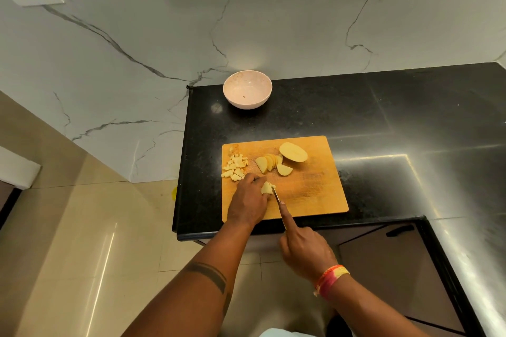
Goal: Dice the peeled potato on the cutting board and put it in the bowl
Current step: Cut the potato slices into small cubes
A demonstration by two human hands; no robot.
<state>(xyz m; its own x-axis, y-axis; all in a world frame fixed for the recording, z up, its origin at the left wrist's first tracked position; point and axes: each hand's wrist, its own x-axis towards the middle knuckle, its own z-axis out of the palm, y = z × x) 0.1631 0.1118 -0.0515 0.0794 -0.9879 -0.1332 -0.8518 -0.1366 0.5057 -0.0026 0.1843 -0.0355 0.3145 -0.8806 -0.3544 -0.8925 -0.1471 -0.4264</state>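
Two hands work near the cutting board front edge: left hand pinches the potato stack, right hand grips the knife. Better to keep the fingertips curled back.

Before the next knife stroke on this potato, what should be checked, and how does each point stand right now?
1. Left hand holds the potato stack steady: ok.
2. Left fingers clear of the knife edge: cannot tell.
3. Right hand grips the knife: ok.
4. Cutting board flat on the counter: ok.
5. Diced pile clear of the cut: ok.
6. Bowl holds the dice: not ok.
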